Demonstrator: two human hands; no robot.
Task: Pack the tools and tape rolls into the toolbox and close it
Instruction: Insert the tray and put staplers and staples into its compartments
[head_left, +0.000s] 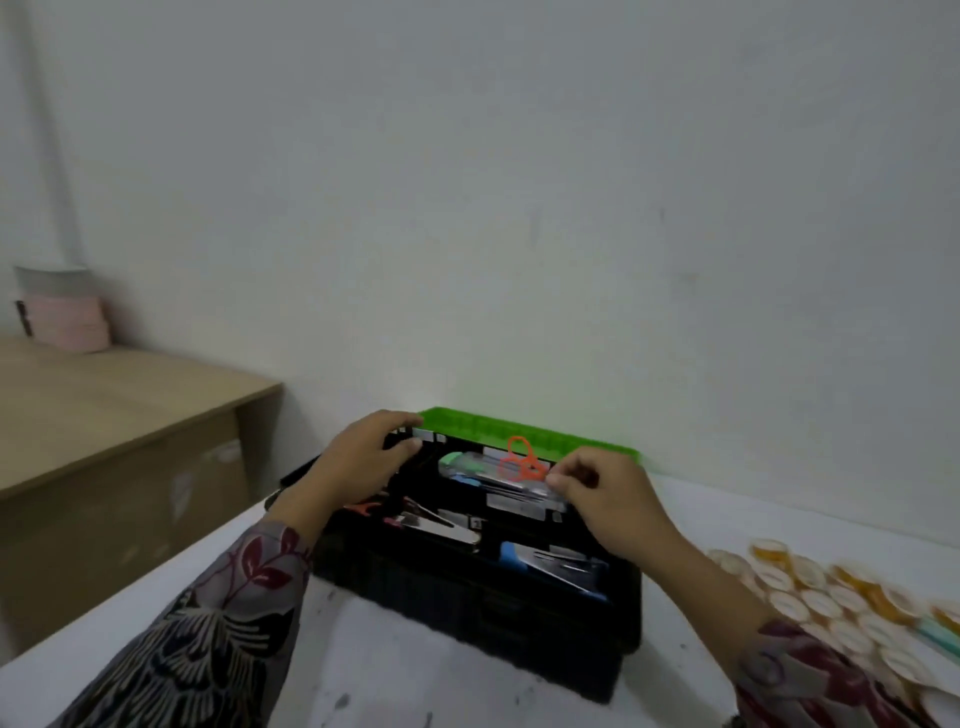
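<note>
Now, left hand (358, 457) curls round the toolbox (467, 613) rim at 10 o'clock, likely steadying it, while right hand (608, 499) pinches a clear packet (488, 467) to seat it inside; tape rolls (810, 592) sit on the surface (395, 675) at 4 o'clock, unpacked

Tape rolls (831, 608) beyond right edge

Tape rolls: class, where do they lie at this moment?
In the head view the tape rolls cluster on the white table, lower right, right of the open toolbox.

Plain pale wall (519, 182), wooden desk (104, 395) left
</note>
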